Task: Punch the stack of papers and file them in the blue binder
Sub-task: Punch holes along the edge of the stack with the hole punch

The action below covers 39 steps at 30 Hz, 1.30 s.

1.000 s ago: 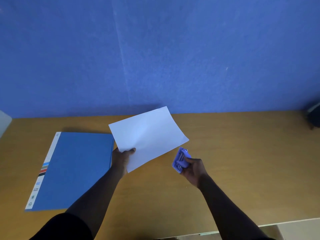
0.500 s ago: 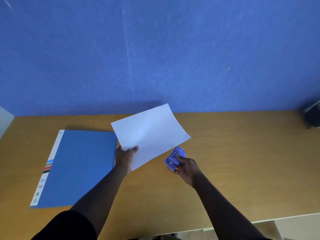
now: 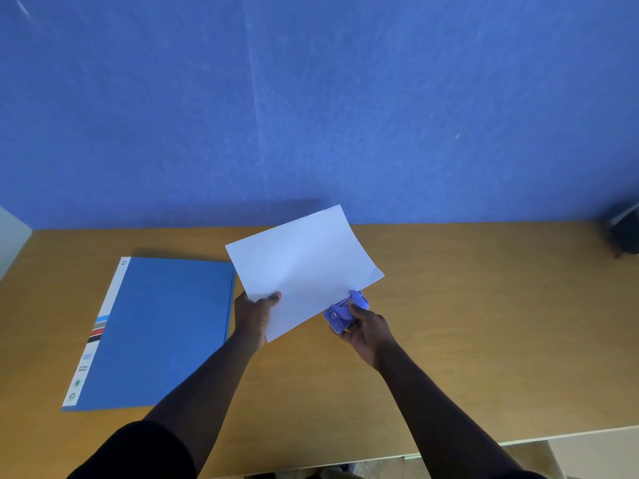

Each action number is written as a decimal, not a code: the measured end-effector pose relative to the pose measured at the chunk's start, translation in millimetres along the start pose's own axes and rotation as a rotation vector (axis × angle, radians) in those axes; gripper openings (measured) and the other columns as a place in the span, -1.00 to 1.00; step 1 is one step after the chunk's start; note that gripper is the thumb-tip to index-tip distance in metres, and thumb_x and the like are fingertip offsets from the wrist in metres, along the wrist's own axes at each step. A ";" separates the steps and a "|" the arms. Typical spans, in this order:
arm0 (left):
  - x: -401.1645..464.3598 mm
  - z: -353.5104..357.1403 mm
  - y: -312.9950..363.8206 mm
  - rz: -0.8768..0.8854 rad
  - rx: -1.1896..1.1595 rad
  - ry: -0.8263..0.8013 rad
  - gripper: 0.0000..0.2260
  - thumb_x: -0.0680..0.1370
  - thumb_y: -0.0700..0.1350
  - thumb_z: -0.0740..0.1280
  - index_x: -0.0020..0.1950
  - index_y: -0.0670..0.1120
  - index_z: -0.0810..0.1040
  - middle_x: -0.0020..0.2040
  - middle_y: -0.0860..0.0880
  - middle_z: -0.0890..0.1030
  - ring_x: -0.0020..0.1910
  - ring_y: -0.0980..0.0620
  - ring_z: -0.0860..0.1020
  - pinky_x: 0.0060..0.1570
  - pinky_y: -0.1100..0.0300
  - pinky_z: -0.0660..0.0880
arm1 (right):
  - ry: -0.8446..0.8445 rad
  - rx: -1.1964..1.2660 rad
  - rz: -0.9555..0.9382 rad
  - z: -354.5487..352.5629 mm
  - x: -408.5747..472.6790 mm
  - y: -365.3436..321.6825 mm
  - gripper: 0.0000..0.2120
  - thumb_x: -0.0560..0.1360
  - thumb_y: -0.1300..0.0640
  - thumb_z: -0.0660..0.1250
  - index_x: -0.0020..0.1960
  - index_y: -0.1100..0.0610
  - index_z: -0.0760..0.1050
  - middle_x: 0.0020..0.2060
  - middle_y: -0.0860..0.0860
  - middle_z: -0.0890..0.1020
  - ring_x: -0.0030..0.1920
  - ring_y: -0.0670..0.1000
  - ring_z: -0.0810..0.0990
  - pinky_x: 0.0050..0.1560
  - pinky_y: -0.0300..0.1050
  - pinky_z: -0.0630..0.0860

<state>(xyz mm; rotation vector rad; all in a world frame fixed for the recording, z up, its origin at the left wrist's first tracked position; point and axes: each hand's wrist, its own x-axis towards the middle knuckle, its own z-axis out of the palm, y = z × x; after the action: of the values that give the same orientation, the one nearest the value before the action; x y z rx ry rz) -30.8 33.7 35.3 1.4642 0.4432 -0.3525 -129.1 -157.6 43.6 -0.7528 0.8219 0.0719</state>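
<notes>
My left hand (image 3: 255,314) grips the white stack of papers (image 3: 304,267) at its near-left corner and holds it tilted above the wooden table (image 3: 484,305). My right hand (image 3: 366,330) holds a small purple hole punch (image 3: 344,311) against the lower right edge of the papers; the punch's mouth touches or overlaps that edge. The blue binder (image 3: 159,330) lies shut and flat on the table to the left, its white spine strip on its left side.
A blue wall (image 3: 311,115) rises behind the table. A dark object (image 3: 626,233) sits at the far right edge. The table's front edge (image 3: 553,437) runs along the bottom right, with a pale surface below it.
My right hand has brought the hole punch up and left until it meets the papers' edge. The papers have shifted slightly towards it.
</notes>
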 end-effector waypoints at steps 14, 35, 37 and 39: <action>3.4 8.9 -10.1 -0.011 0.017 -0.024 -0.70 0.41 -0.27 0.49 0.11 -0.14 0.56 -0.01 -0.05 0.63 -0.05 -0.09 0.58 -0.06 0.03 0.52 | 0.019 0.023 0.039 10.2 1.2 5.3 -0.65 0.49 0.21 0.41 0.20 0.35 0.47 0.14 0.30 0.61 0.13 0.29 0.62 0.19 0.25 0.51; 14.9 5.8 -1.6 -0.038 0.003 -0.056 -0.76 0.39 -0.28 0.49 -0.01 -0.08 0.56 -0.02 -0.08 0.64 -0.07 -0.12 0.58 -0.06 -0.01 0.53 | 0.031 0.099 0.028 20.7 1.8 -0.7 -0.66 0.51 0.30 0.37 0.24 0.37 0.42 0.15 0.33 0.59 0.11 0.26 0.63 0.14 0.12 0.57; 15.0 4.5 0.1 -0.039 0.001 -0.066 -0.77 0.40 -0.29 0.48 -0.03 -0.07 0.56 -0.04 -0.08 0.64 -0.08 -0.13 0.57 -0.07 0.00 0.53 | 0.034 0.105 0.025 22.0 0.1 0.1 -0.70 0.50 0.31 0.37 0.20 0.35 0.43 0.12 0.32 0.59 0.08 0.24 0.64 0.13 0.11 0.57; 15.8 2.9 1.9 -0.045 -0.005 -0.083 -0.77 0.39 -0.30 0.49 -0.04 -0.06 0.57 -0.05 -0.08 0.65 -0.08 -0.15 0.58 -0.07 -0.02 0.54 | 0.034 0.107 0.024 23.2 -1.7 1.3 -0.75 0.50 0.33 0.37 0.15 0.33 0.45 0.08 0.30 0.60 0.05 0.23 0.64 0.11 0.09 0.58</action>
<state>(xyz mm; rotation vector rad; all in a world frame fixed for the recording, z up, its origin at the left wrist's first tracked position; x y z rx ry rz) -16.0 31.5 29.4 1.4307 0.4104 -0.4455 -115.9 -141.6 54.3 -0.6444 0.8604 0.0364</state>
